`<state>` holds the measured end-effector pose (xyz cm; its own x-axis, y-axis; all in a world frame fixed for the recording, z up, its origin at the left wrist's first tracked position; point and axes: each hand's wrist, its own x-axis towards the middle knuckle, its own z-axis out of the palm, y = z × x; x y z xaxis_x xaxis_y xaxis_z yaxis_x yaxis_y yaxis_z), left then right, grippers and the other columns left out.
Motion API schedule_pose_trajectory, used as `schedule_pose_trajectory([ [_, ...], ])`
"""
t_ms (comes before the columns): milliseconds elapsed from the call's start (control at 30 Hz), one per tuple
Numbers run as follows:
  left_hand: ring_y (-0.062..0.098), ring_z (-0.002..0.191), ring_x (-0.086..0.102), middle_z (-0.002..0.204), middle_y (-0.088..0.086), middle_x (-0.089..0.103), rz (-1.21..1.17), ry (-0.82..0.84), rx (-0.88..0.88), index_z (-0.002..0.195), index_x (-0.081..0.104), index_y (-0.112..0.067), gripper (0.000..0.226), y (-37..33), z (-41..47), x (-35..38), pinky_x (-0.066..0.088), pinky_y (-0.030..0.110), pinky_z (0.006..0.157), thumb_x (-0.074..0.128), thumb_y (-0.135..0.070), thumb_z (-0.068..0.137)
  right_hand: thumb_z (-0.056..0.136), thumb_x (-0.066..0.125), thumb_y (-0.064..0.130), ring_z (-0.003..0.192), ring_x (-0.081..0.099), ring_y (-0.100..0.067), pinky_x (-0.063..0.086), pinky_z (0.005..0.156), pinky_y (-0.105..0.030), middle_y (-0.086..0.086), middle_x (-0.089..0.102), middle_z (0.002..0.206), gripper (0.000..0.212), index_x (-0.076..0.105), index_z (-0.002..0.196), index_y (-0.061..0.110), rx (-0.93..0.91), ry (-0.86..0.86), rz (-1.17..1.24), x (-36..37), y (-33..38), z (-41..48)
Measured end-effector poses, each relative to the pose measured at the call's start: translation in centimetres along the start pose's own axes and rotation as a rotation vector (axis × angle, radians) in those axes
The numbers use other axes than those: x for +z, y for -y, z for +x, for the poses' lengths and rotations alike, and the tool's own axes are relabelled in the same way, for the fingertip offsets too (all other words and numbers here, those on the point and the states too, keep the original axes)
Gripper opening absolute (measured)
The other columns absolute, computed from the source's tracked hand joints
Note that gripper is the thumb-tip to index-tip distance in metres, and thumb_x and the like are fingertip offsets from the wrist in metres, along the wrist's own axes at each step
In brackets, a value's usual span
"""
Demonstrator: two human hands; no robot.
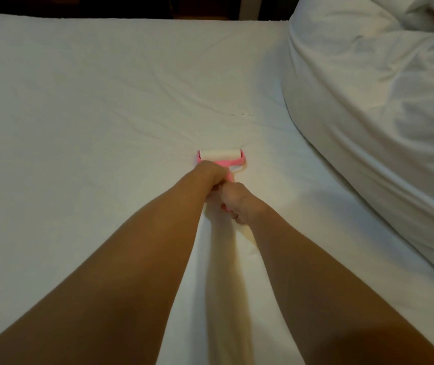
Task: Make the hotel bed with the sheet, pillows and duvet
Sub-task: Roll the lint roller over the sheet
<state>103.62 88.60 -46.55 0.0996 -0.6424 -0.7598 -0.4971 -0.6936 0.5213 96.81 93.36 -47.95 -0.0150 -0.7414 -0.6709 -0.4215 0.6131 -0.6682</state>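
Left hand (210,172) and right hand (237,204) clasp the roller (221,155) by its handle, left further forward. Its head lies crosswise on the sheet (99,106), beyond both.

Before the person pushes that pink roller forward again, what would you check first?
1. Grip: left hand and right hand both hold the lint roller: ok.
2. Drum resting on the sheet: ok, it seems so.
3. Sheet ahead smooth: not ok, creases cross it.
4. Specks picked up: not ok, they lie beyond the roller.
5. Duvet out of the path: ok, bunched at the right.
6. Sticky paper fresh: cannot tell.
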Motion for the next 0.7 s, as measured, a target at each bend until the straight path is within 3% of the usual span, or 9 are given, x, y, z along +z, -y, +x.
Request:
schedule_pose_trajectory([
  [67, 0.022, 0.090, 0.052, 0.081, 0.006, 0.052, 0.047, 0.012, -0.023, 0.068, 0.047, -0.010, 0.027, 1.0, -1.2, 0.5, 0.047, 0.031, 0.095, 0.052, -0.018, 0.093, 0.100, 0.030, 0.018, 0.057, 0.036, -0.011, 0.025, 0.047, -0.022, -0.002, 0.044, 0.071, 0.028, 0.056, 0.111, 0.011, 0.030, 0.012, -0.034, 0.1, -1.1, -1.3],
  [200, 0.022, 0.091, 0.052, 0.093, 0.006, 0.053, 0.062, 0.088, -0.039, 0.071, 0.047, -0.011, 0.023, 3.6, -5.1, 2.2, 0.048, 0.033, 0.099, 0.052, -0.016, 0.093, 0.099, 0.031, 0.015, 0.057, 0.037, -0.013, 0.026, 0.048, -0.024, -0.004, 0.047, 0.072, 0.035, 0.060, 0.117, 0.004, 0.097, 0.019, -0.039, 0.5, -3.4, -5.5],
  [333, 0.016, 0.063, 0.053, 0.072, 0.003, 0.053, -0.054, 0.081, 0.013, 0.068, 0.048, -0.012, 0.026, 6.2, -8.6, 3.8, 0.050, 0.028, 0.062, 0.054, -0.013, 0.094, 0.100, 0.028, 0.022, 0.051, 0.033, -0.013, 0.025, 0.047, -0.024, -0.005, 0.047, 0.071, 0.040, 0.060, 0.119, 0.009, 0.212, 0.040, -0.029, 0.7, -5.2, -10.0],
  [367, 0.016, 0.063, 0.053, 0.070, 0.003, 0.052, -0.060, 0.082, -0.002, 0.068, 0.048, -0.012, 0.026, 6.7, -9.3, 4.2, 0.049, 0.028, 0.064, 0.055, -0.014, 0.093, 0.100, 0.027, 0.023, 0.051, 0.032, -0.013, 0.025, 0.047, -0.025, -0.005, 0.047, 0.071, 0.041, 0.060, 0.120, 0.010, 0.226, 0.040, -0.033, 0.7, -5.9, -10.8],
  [467, 0.018, 0.085, 0.056, 0.075, 0.002, 0.051, -0.032, 0.087, -0.118, 0.069, 0.047, -0.011, 0.024, 8.4, -12.1, 5.4, 0.050, 0.031, 0.095, 0.054, -0.015, 0.092, 0.097, 0.028, 0.026, 0.047, 0.030, -0.013, 0.024, 0.045, -0.026, -0.005, 0.048, 0.069, 0.043, 0.061, 0.119, 0.009, 0.288, 0.050, -0.066, 0.8, -7.7, -13.5],
  [500, 0.018, 0.089, 0.054, 0.076, 0.002, 0.051, -0.024, 0.077, -0.138, 0.069, 0.046, -0.011, 0.024, 8.9, -12.8, 5.9, 0.049, 0.031, 0.099, 0.053, -0.014, 0.092, 0.097, 0.028, 0.026, 0.047, 0.030, -0.013, 0.024, 0.045, -0.026, -0.006, 0.049, 0.070, 0.042, 0.060, 0.118, 0.008, 0.300, 0.058, -0.083, 0.8, -8.4, -14.4],
  [700, 0.021, 0.086, 0.052, 0.090, 0.008, 0.054, 0.012, 0.143, -0.196, 0.069, 0.047, -0.010, 0.022, 12.7, -16.5, 8.8, 0.050, 0.032, 0.097, 0.054, -0.013, 0.090, 0.097, 0.027, 0.022, 0.051, 0.029, -0.012, 0.025, 0.046, -0.025, -0.011, 0.052, 0.085, 0.030, 0.052, 0.113, 0.015, 0.332, 0.113, -0.100, 0.8, -11.5, -20.2],
])
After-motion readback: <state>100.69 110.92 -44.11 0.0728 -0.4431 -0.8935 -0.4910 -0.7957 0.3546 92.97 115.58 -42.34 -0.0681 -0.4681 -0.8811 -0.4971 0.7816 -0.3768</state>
